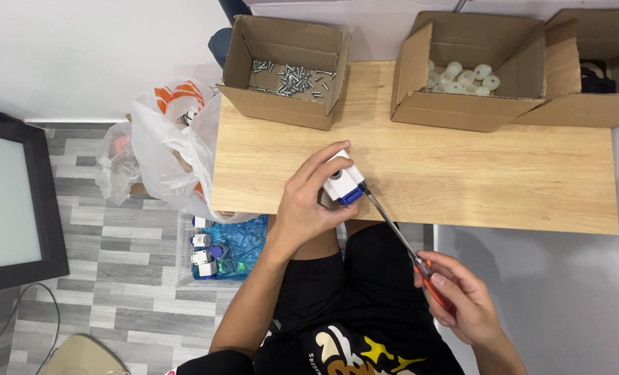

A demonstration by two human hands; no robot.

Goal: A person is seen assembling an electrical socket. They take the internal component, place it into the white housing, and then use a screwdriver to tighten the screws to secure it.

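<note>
My left hand (309,201) grips a small white and blue plastic part (343,185) at the near edge of the wooden table (504,180). My right hand (458,298) holds a screwdriver (399,232) by its orange handle, down over my lap. Its long metal shaft slants up to the left, and the tip meets the blue end of the part.
An open cardboard box of screws (292,73) stands at the table's back left. A box of white round parts (469,73) and another box (597,69) are at the back right. A plastic bag (167,142) and a clear bin of similar parts (219,246) sit left of the table. A dark-framed panel (11,198) leans at far left.
</note>
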